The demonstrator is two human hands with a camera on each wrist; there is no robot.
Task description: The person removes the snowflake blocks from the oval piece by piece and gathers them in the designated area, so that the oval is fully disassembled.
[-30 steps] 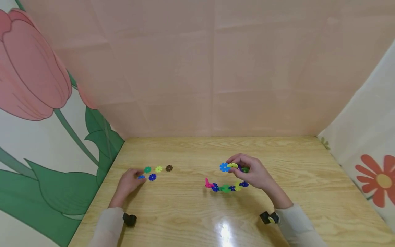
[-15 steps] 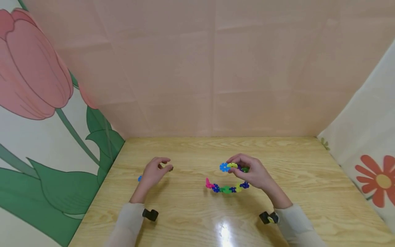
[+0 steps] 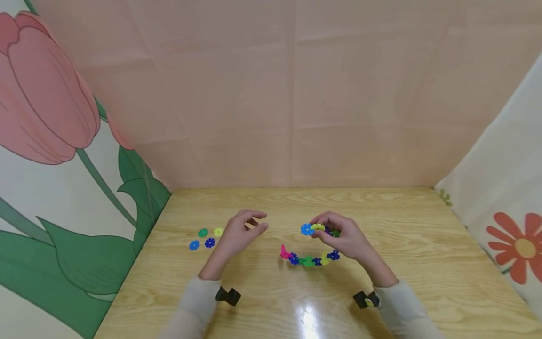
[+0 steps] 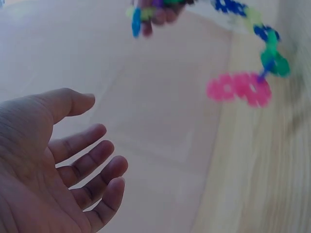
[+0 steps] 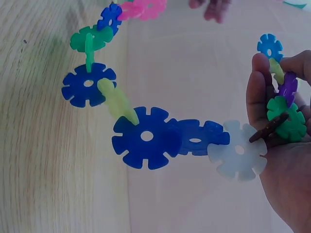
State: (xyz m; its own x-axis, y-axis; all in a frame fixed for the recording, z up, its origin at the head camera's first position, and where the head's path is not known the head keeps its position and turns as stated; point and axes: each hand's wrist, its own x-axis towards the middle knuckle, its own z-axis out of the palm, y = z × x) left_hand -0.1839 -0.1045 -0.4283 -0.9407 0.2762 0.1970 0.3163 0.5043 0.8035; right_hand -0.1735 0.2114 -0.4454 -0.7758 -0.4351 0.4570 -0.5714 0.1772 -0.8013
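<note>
My right hand (image 3: 340,234) pinches a chain of interlocking snowflake discs near one end, above the table. A light blue disc (image 5: 269,46) and a yellow disc stick out past the fingertips. From the palm the chain (image 5: 146,138) hangs in a curve through white, dark blue, yellow and green discs to two pink discs (image 4: 238,89) at its far end. Midway over the table, my left hand (image 3: 239,235) is apart from the chain, fingers loosely bent, holding nothing, as the left wrist view shows.
Loose discs lie on the table left of my left hand: green (image 3: 203,232), light blue (image 3: 194,245), dark blue (image 3: 210,242) and a partly covered yellow one (image 3: 218,232). A pink cloth wall (image 3: 292,117) stands along the table's back edge.
My left hand has left the light blue disc and moved right, toward the chain. The brown disc seen earlier is now out of sight behind it. My right hand has stayed nearly still.
</note>
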